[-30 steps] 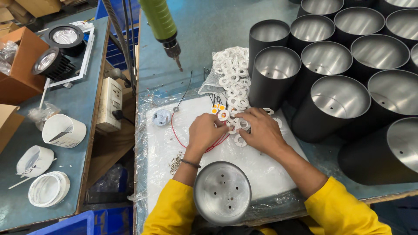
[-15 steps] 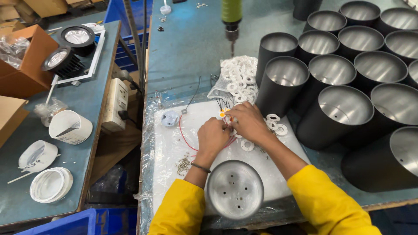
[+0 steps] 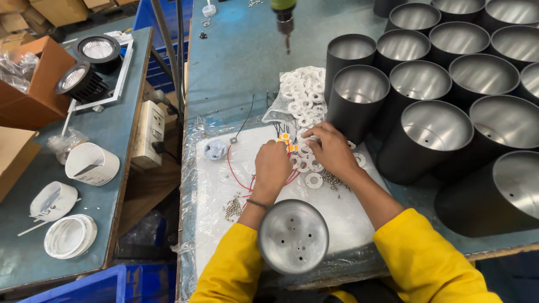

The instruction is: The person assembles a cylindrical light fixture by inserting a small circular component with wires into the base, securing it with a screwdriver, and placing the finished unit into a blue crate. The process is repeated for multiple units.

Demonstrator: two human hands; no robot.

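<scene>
if i tug too hard, the red wires (image 3: 238, 178) could drag the small orange-and-white part (image 3: 287, 140) off the white pad (image 3: 224, 191), or my wrist could scatter the loose screws (image 3: 233, 209). that part sits between my fingertips, just ahead of both hands. my left hand (image 3: 273, 168) is curled over it, my right hand (image 3: 331, 151) seems to pinch it, though fingers hide the grip.

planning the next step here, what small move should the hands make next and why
Probably lift one white ring clear of the pile: both the left hand and right hand meet over the loose rings, beside the red wires, with the upturned metal can waiting nearby.
</scene>
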